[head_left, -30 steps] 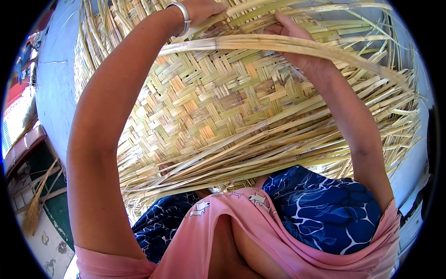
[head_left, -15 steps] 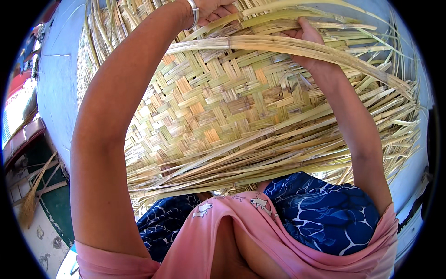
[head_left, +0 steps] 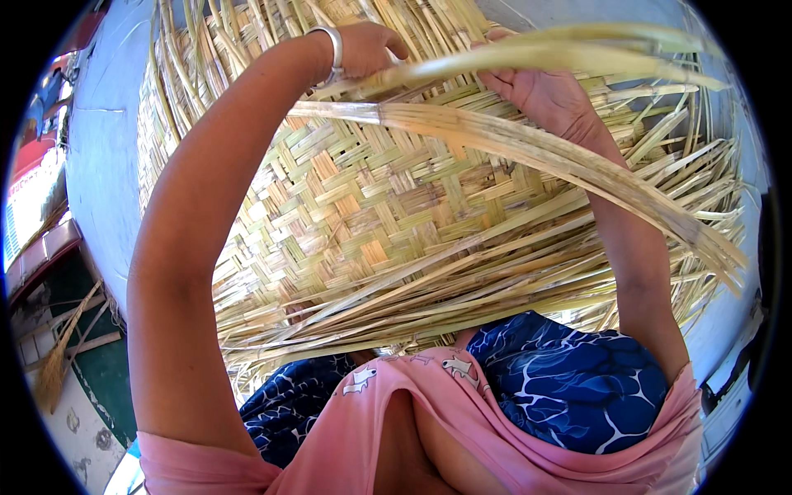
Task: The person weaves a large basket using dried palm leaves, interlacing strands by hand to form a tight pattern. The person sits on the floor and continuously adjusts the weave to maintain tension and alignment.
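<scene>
A mat (head_left: 363, 190) of flattened cane strips, woven in a diagonal pattern, spreads in front of me. My left hand (head_left: 367, 51), with a silver bangle at the wrist, closes around the raised greenish cane strips (head_left: 561, 58) at the mat's far side. Farther right along the same strips, my right hand (head_left: 536, 91) has its fingers and thumb on either side of them. Another pale, bent cane strip (head_left: 487, 132) arches over the weave and across my right forearm. Part of the left hand's grip is hidden behind its own fingers.
Loose cane ends (head_left: 462, 280) fan out along the near edge and the right side. More unwoven strips (head_left: 272, 21) stick out at the far left. A blue-grey floor (head_left: 103, 157) surrounds the mat. A straw broom (head_left: 58, 363) lies at the left.
The greenish strips have lifted off the weave and bent toward me. Both hands have come nearer. The pale arched strip has swung lower on the right.
</scene>
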